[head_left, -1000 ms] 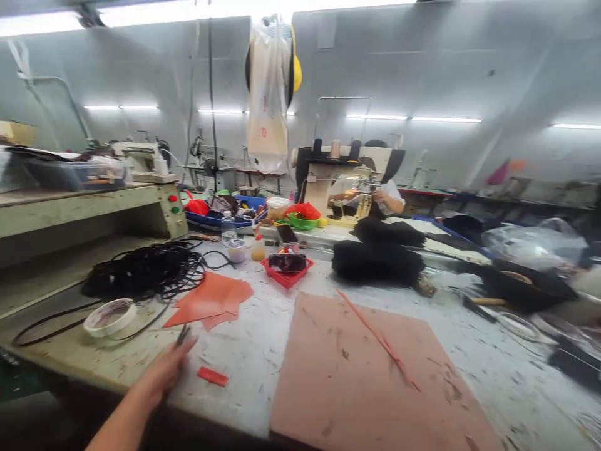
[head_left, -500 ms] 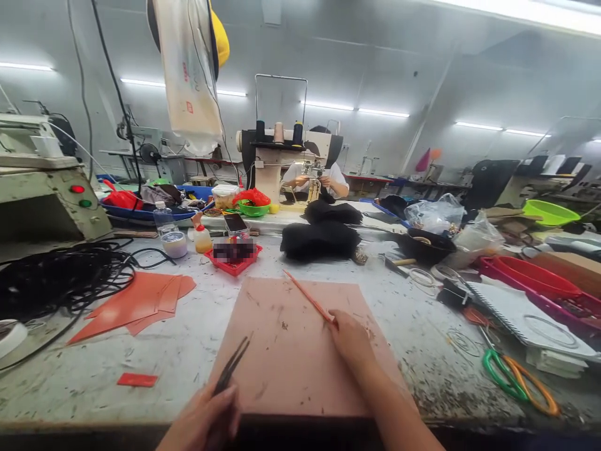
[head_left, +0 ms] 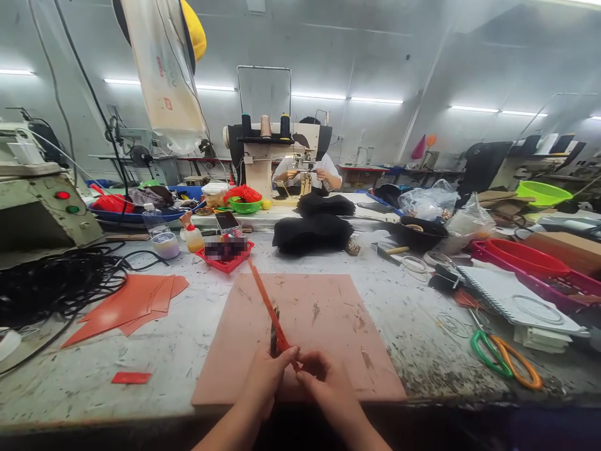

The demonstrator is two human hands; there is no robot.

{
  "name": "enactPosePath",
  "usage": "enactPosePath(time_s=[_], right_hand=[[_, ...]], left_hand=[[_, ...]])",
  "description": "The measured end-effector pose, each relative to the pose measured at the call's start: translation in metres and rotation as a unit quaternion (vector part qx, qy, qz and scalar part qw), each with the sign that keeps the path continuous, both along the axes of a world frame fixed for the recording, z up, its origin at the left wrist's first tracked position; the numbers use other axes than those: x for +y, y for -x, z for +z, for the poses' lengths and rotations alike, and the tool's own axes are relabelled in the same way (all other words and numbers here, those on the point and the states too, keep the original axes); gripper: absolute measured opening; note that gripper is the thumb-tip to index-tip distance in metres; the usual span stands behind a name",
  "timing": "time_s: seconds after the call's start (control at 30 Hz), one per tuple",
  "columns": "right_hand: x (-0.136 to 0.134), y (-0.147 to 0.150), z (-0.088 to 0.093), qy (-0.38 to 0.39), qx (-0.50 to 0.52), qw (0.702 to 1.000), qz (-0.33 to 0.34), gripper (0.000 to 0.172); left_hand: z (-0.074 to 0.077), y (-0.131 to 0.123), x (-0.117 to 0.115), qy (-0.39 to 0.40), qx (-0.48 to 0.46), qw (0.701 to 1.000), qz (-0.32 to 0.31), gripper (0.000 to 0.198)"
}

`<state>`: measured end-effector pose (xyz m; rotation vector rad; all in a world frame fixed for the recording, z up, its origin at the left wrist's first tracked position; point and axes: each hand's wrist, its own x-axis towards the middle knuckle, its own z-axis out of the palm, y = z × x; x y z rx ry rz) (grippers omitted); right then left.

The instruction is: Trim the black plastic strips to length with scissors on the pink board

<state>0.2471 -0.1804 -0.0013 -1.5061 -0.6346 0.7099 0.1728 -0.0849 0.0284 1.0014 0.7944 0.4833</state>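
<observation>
A narrow orange leather-like strip (head_left: 263, 294) slants up and away from my fingers, above the pink board (head_left: 323, 313). My left hand (head_left: 265, 379) is closed, its thumb pressing the strip near its lower end. The same hand keeps hold of dark tweezers (head_left: 273, 338), which point away from me and are partly covered by the strip. My right hand (head_left: 326, 379) is closed too, thumb and fingers pinching the strip's near end right beside the left thumb. Both hands are over the board's front part.
Orange sheets (head_left: 124, 304) and a small red piece (head_left: 131, 378) lie at left, by coiled black cord (head_left: 56, 282). Green-and-orange-handled scissors (head_left: 504, 360) and a notebook (head_left: 511, 297) are at right. Black pieces (head_left: 312, 235) sit behind the board. A person (head_left: 328, 172) works at a sewing machine (head_left: 263, 156).
My right hand has drawn the strip leftward and closer to me. My left hand has moved up and right with the tweezers to meet it and now also grips the strip.
</observation>
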Motion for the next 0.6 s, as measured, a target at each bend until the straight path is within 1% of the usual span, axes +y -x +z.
enactPosePath(time_s=[0.1, 0.23, 0.43, 0.5, 0.6], right_hand=[[-0.006, -0.004, -0.001, 0.025, -0.033, 0.999, 0.003, 0.020], [-0.017, -0.005, 0.007, 0.077, -0.057, 0.994, 0.060, 0.011], [-0.020, -0.002, 0.015, 0.098, -0.078, 0.987, 0.105, 0.013], [-0.019, -0.003, 0.016, 0.106, -0.113, 0.982, 0.105, 0.013], [-0.023, -0.007, 0.015, 0.125, -0.165, 0.973, 0.104, 0.013]], left_hand=[[0.001, 0.003, 0.006, -0.014, 0.007, 0.999, 0.027, 0.027], [0.006, 0.006, 0.013, -0.019, 0.011, 0.998, 0.066, 0.027], [0.011, 0.016, 0.014, -0.020, -0.003, 0.992, 0.124, 0.035], [0.013, 0.025, 0.024, -0.026, -0.015, 0.986, 0.163, 0.036], [0.016, 0.045, 0.054, -0.044, -0.042, 0.964, 0.257, 0.039]])
